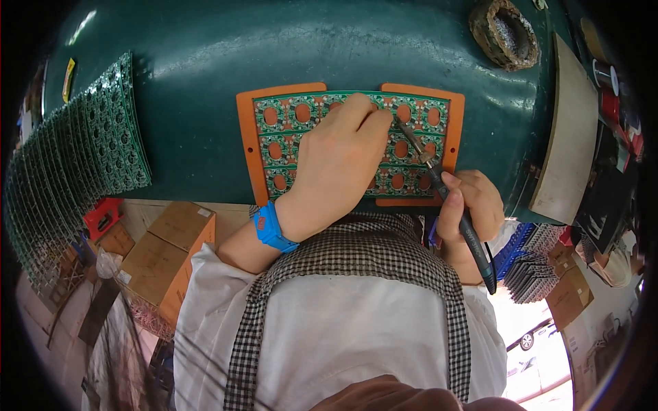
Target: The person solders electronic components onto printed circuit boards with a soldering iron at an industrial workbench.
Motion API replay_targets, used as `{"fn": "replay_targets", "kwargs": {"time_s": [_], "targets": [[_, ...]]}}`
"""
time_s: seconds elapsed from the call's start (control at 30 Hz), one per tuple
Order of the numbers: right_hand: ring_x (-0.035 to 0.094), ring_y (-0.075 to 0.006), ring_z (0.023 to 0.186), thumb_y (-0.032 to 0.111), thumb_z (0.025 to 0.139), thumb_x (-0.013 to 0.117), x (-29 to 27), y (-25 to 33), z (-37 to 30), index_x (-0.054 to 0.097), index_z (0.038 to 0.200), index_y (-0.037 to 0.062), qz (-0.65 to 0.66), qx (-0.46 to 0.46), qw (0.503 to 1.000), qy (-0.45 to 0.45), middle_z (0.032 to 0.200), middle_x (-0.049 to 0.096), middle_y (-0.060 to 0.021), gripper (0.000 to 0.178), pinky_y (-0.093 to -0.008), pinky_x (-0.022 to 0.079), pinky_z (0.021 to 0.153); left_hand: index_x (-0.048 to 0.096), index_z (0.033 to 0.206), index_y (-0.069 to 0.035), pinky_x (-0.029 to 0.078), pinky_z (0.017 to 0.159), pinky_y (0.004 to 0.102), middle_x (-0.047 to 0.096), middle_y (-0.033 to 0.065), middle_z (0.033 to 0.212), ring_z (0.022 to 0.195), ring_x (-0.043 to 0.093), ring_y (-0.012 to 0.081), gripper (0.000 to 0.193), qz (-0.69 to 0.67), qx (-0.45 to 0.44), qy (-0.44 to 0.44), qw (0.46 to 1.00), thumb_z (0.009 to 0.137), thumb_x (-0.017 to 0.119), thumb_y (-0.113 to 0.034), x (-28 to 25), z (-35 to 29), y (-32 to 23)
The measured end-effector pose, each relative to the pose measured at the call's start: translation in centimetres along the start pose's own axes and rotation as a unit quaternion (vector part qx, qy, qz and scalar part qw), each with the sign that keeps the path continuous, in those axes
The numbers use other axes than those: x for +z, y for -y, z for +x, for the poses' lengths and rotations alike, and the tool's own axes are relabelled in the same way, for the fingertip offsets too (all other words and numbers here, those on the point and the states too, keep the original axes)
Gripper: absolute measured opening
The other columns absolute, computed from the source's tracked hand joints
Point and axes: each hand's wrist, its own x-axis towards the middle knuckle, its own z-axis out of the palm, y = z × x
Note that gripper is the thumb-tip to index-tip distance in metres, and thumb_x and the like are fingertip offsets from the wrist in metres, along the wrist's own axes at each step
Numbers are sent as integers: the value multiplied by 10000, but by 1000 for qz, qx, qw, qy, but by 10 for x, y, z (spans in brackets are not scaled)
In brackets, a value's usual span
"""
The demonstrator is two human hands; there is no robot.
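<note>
A green circuit board panel (288, 130) with rows of round cut-outs lies in an orange holding frame (251, 147) on the green tabletop. My left hand (339, 151), a blue band on its wrist, reaches over the panel with its fingers pinched together at the upper row. Whatever those fingers hold is hidden beneath them. In my right hand (476, 205) is a soldering iron (471, 236), gripped like a pen by its dark handle. It slants up and left, and its tip is at the upper row, close to my left fingertips.
Many green circuit panels (89, 137) stand in a long row at the left. A rough round pot (506, 35) sits at the far right, beside a pale board (567, 130). A wire spool (605, 77) lies beyond. Cardboard boxes (164, 250) are below the table's left edge.
</note>
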Motion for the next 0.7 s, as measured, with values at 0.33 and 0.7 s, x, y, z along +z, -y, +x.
{"fn": "replay_targets", "kwargs": {"time_s": [0.33,0.7], "targets": [[599,-227,481,-9,733,589,4,6,14,605,748,-50,-7,-6,1000,25,620,620,-123,46,-285,476,444,555,821,-39,472,461,327,477,75,814,594,566,215,102,15,-41,-38,998,754,631,-38,-8,6,2],[577,-216,466,5,716,586,2,15,7,607,746,-42,-24,-16,999,39,594,593,-103,60,-299,457,432,531,811,-36,475,448,323,477,76,824,575,569,221,125,16,-39,-1,999,742,634,-52,-9,0,-1]]}}
